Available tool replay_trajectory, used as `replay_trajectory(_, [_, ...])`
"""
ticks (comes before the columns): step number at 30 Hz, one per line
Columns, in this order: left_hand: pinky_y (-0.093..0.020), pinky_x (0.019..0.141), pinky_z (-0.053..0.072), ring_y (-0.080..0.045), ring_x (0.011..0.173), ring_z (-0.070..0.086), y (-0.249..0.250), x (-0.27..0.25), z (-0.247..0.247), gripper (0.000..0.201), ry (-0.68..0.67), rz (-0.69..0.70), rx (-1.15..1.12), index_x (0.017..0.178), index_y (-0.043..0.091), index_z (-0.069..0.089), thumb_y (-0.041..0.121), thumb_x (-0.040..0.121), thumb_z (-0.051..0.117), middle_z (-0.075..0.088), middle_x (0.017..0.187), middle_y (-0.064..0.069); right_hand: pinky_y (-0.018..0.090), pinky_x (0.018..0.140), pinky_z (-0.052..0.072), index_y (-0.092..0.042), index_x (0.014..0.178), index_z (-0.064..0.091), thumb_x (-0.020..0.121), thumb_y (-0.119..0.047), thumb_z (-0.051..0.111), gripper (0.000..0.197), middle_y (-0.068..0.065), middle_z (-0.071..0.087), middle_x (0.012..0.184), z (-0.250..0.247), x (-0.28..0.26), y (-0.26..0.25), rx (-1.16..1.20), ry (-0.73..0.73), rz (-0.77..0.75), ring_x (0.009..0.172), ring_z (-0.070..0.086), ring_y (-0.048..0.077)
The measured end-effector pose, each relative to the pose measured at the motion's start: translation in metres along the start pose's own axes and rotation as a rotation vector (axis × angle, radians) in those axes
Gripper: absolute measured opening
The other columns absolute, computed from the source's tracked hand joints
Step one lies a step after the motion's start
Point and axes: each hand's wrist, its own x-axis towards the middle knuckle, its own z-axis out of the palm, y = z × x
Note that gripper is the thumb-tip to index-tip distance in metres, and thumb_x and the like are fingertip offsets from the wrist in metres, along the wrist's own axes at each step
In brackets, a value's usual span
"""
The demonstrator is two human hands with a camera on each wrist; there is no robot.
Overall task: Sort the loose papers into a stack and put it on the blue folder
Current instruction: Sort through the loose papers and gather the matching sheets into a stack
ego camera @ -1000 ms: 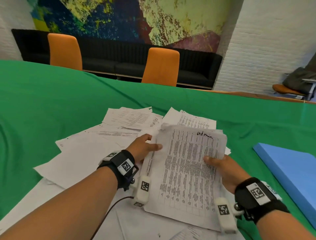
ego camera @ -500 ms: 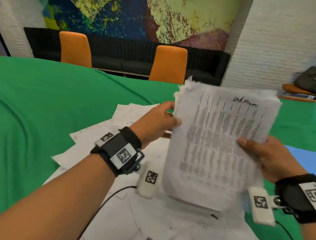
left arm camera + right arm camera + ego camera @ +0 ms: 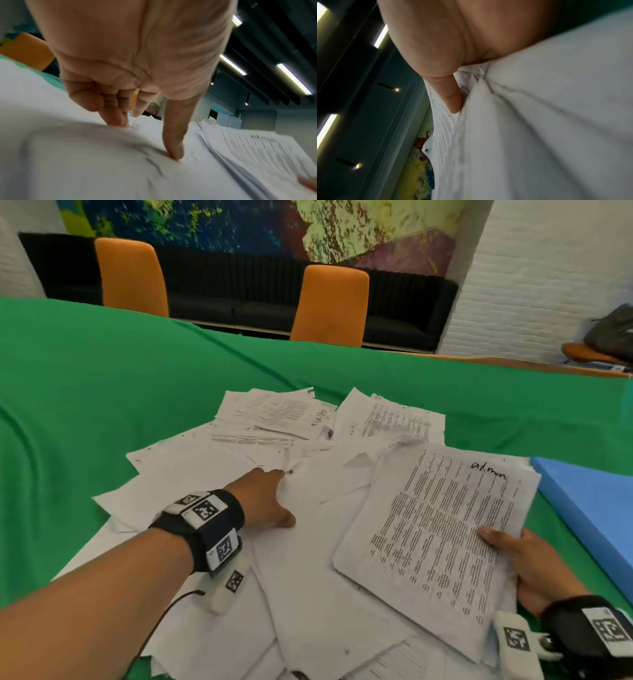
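While your right hand (image 3: 534,563) pinches the gathered stack (image 3: 442,529) just beside the blue folder (image 3: 589,508), your left hand (image 3: 263,498), its grip wide, presses loose papers (image 3: 212,474) farther off to gather them.

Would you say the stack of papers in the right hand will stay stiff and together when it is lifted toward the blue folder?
Probably floppy: the stack is gripped by the right hand at one edge only. Its sheet edges look fanned and uneven, so sheets may slip out. A second hand underneath would likely help.
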Motion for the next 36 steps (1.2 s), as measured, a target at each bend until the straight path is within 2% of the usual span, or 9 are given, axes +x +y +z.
replay_trajectory(6, [-0.03,0.095,0.043,-0.022,0.117,0.054,0.006,0.01,-0.002,0.069,0.001,0.003,-0.117,0.14,0.026,0.053,0.042,0.079,0.081,0.053,0.144,-0.003,0.046,0.065,0.065,-0.007,0.124,0.063,0.101,0.0,0.049,0.028,0.018,0.078,0.108,-0.009,0.0,0.003,0.079,0.01,0.0,0.087,0.078,0.033])
replay_trajectory(10, [-0.033,0.094,0.047,-0.02,0.109,0.057,0.013,0.003,0.007,0.083,-0.019,0.036,-0.192,0.144,0.029,0.043,0.044,0.073,0.085,0.057,0.121,0.001,0.049,0.07,0.065,-0.008,0.123,0.064,0.098,-0.001,0.053,0.029,0.018,0.077,0.112,-0.01,0.0,0.004,0.085,0.004,-0.009,0.093,0.077,0.035])
replay_trajectory(13, [-0.037,0.105,0.047,-0.025,0.125,0.055,0.02,-0.001,0.018,0.114,-0.029,0.085,-0.226,0.157,0.033,0.018,0.034,0.069,0.089,0.051,0.143,-0.005,0.055,0.078,0.061,-0.01,0.124,0.064,0.09,-0.005,0.059,0.035,0.02,0.076,0.116,-0.007,-0.001,0.005,0.067,-0.014,-0.006,0.099,0.075,0.039])
replay_trajectory(17, [-0.026,0.105,0.04,-0.026,0.136,0.046,0.026,-0.003,0.014,0.109,-0.053,0.119,-0.292,0.16,0.033,0.014,0.011,0.078,0.083,0.038,0.159,-0.003,0.056,0.077,0.061,-0.012,0.122,0.064,0.092,-0.006,0.059,0.031,0.018,0.076,0.115,-0.007,-0.003,0.003,0.052,-0.025,-0.016,0.098,0.075,0.038])
replay_trajectory(20, [-0.026,0.098,0.036,-0.024,0.135,0.047,0.019,-0.009,-0.023,0.098,0.131,0.137,-0.301,0.16,0.033,0.02,0.004,0.084,0.076,0.037,0.161,-0.005,0.057,0.077,0.06,-0.012,0.119,0.065,0.077,-0.014,0.064,0.042,0.018,0.077,0.113,-0.005,-0.006,0.002,0.062,-0.023,-0.025,0.098,0.075,0.039])
replay_trajectory(24, [-0.038,0.101,0.042,-0.023,0.125,0.053,0.007,-0.025,-0.099,0.09,0.502,0.158,-0.269,0.159,0.031,0.026,0.009,0.088,0.076,0.05,0.152,-0.004,0.058,0.08,0.059,-0.011,0.122,0.065,0.078,-0.014,0.064,0.044,0.019,0.076,0.115,-0.007,-0.006,0.001,0.069,-0.023,-0.022,0.102,0.074,0.041])
replay_trajectory(28, [-0.038,0.083,0.042,-0.029,0.096,0.058,0.008,-0.054,-0.14,0.042,0.815,0.29,-0.107,0.133,0.015,0.061,0.014,0.092,0.07,0.065,0.11,-0.006,0.061,0.077,0.059,-0.013,0.119,0.065,0.09,-0.007,0.06,0.03,0.021,0.076,0.113,-0.009,-0.004,0.001,0.07,-0.019,-0.001,0.1,0.074,0.043])
replay_trajectory(31, [-0.037,0.069,0.041,-0.025,0.074,0.054,0.02,-0.088,-0.129,0.016,0.979,0.43,-0.031,0.107,0.006,0.07,0.01,0.091,0.071,0.063,0.087,-0.005,0.061,0.076,0.06,-0.014,0.118,0.065,0.095,-0.004,0.056,0.027,0.022,0.076,0.114,-0.009,-0.004,0.001,0.072,-0.021,0.012,0.099,0.074,0.044])
replay_trajectory(36, [-0.04,0.053,0.053,-0.022,0.069,0.058,0.016,-0.13,-0.051,0.015,0.637,0.513,0.222,0.087,0.032,0.059,0.025,0.075,0.058,0.057,0.086,0.008,0.059,0.076,0.061,-0.014,0.12,0.065,0.098,-0.003,0.054,0.027,0.02,0.076,0.113,-0.008,-0.006,0.001,0.076,-0.019,0.009,0.097,0.075,0.041])
